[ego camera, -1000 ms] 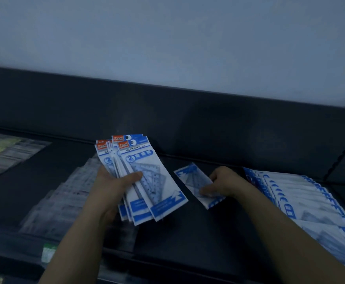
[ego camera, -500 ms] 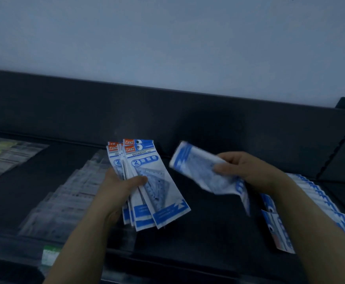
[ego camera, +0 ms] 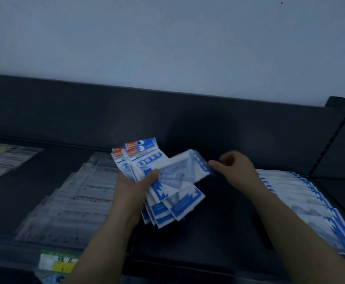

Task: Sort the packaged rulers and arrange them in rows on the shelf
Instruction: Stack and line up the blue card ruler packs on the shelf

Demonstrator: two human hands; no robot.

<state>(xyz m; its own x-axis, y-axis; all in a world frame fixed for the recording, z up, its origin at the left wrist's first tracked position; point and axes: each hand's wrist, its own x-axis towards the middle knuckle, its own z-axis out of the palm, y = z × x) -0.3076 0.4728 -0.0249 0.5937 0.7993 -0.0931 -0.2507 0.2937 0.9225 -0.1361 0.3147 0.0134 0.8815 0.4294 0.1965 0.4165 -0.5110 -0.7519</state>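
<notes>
Now I see my left hand [ego camera: 133, 187] gripping a fan of ruler packets [ego camera: 167, 203] above the shelf [ego camera: 225, 226], while my right hand [ego camera: 234, 168] pinches one packet [ego camera: 185, 171] laid across the fan

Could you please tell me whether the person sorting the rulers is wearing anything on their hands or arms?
Nothing shows: the left hand and right hand are bare, with no gloves, rings or watch visible. Both forearms are uncovered down to the frame's edge, with no sleeves in view.
</notes>
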